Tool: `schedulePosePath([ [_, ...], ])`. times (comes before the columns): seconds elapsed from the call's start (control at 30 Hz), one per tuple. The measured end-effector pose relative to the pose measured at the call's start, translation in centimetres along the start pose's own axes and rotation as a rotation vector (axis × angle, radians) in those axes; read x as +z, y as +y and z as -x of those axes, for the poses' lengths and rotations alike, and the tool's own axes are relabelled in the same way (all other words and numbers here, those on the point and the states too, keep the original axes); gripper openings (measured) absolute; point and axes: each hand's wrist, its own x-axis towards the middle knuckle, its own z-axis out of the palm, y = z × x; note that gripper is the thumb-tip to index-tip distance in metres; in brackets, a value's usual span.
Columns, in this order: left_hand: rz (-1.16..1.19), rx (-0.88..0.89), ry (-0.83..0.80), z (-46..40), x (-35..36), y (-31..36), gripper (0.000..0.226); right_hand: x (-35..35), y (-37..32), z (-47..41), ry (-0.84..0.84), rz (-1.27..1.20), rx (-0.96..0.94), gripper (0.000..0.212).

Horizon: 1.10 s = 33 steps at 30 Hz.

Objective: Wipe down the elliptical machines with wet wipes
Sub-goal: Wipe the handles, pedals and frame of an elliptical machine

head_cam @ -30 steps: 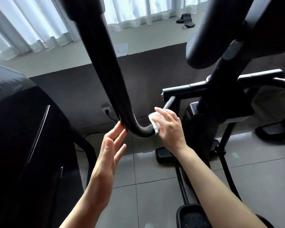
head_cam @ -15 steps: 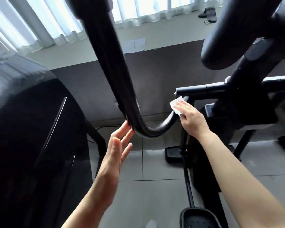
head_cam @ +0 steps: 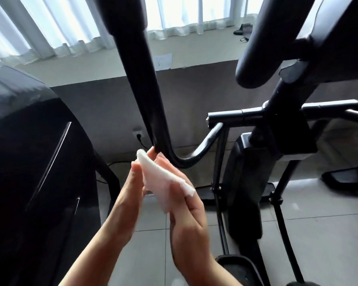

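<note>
Now my right hand [head_cam: 186, 207] had left the far end of the curved black bar [head_cam: 159, 131], and the wet wipe [head_cam: 163, 180] was just below its bend, gripped by both hands; my left hand [head_cam: 132, 193] pinched its near edge. I judged I was refolding it to a clean side. Left of the bar stood the big black housing [head_cam: 29, 162], close; under the bar, the grey floor tiles [head_cam: 151, 254] gave free room.

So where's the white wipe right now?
In the head view, the wet wipe is at centre, held between the left hand and right hand, just below the curved black handlebar.
</note>
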Motion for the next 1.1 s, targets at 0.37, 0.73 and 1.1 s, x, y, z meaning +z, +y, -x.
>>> schedulePosePath([
  [0.37,0.069,-0.022,0.16,2.4,-1.8,0.3,0.059,-4.4,2.6,-6.7,0.456,0.26,0.062,0.032],
  [0.73,0.15,0.003,0.183,2.0,-2.2,1.3,0.057,6.0,-2.4,-3.9,0.239,0.386,-0.52,0.037],
  [1.1,0.318,0.05,0.347,2.5,-4.6,0.9,0.046,-0.8,-7.0,-11.8,-0.606,1.918,-1.473,0.033],
])
